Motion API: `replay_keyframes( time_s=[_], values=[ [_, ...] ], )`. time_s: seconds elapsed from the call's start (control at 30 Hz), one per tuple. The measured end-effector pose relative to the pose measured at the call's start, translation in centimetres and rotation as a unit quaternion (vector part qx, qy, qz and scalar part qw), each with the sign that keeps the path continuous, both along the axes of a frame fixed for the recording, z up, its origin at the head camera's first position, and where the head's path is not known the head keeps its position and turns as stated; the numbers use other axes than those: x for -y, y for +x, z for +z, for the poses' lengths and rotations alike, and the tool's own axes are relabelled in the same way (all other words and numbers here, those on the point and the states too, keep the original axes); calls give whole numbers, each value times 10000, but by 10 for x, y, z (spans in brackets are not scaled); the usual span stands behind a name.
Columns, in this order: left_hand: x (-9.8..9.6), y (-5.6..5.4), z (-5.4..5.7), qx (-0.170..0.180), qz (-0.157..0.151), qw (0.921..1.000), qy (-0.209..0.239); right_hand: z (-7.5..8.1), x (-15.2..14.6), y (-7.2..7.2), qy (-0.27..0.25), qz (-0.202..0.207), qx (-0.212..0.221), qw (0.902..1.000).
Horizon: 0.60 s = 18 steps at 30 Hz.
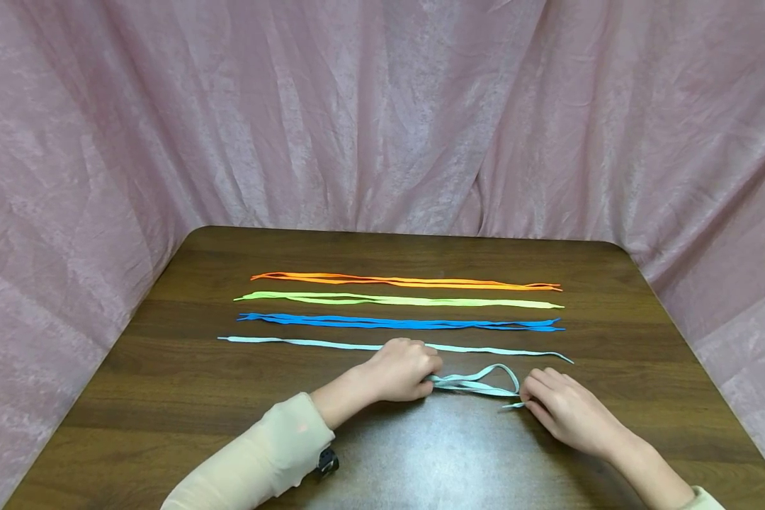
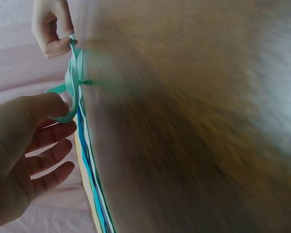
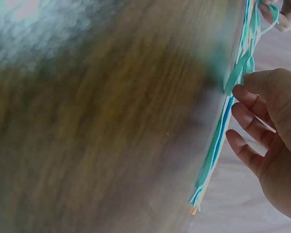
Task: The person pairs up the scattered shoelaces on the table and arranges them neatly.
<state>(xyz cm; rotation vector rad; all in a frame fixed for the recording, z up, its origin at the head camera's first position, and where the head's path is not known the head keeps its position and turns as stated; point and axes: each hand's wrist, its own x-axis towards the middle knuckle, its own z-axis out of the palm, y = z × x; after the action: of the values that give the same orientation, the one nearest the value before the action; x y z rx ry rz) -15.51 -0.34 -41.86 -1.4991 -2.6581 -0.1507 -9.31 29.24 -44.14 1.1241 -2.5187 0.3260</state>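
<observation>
A pale mint shoelace lies gathered in loops between the two hands, near the middle of the table. My left hand pinches its left part between thumb and forefinger, which the left wrist view shows at the lace. At the loop's right side, my right hand pinches the lace near one end, and a short tip pokes out below the fingers. In the right wrist view, the thumb and forefinger of the right hand meet on the lace. Just behind the left hand runs another mint shoelace, laid out straight.
Beyond it, blue laces, yellow-green laces and orange laces lie in roughly parallel rows across the brown wooden table. Pink curtains hang behind and beside the table. A black band shows at the left sleeve.
</observation>
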Motion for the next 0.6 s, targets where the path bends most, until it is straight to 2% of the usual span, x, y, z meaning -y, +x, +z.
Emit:
replay_keyframes(
  time_s=[0.4,0.6],
  values=[
    [23,2,-6,-298,154,9972,665,-2,-3,0,-16,1,0,10000],
    [35,2,-5,-290,362,9953,851,-2,-4,-1,-95,88,37,9999]
  ],
)
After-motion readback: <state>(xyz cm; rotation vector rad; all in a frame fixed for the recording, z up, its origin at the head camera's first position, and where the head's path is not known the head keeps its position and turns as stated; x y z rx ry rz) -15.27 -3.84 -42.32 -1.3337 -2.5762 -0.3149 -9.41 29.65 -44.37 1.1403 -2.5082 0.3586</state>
